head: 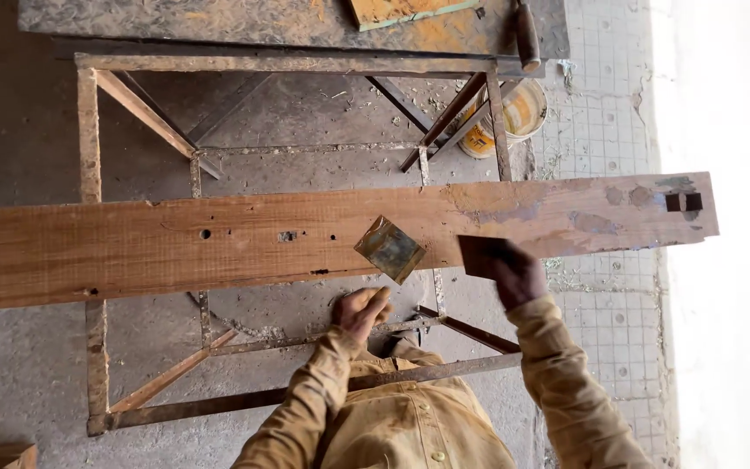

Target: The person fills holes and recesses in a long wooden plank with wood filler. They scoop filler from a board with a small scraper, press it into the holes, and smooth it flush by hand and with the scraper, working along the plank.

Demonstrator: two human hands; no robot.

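I'm gripping a scraper (390, 249) in my left hand (360, 311), right hand (514, 271) pinching a dark pad (479, 254); the blade risks gouging the plank (219, 243).

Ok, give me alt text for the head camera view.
A person's left hand holds a flat metal scraper against a long wooden plank, while the right hand presses a dark pad on it. The plank rests on a metal frame; a bucket stands beyond.
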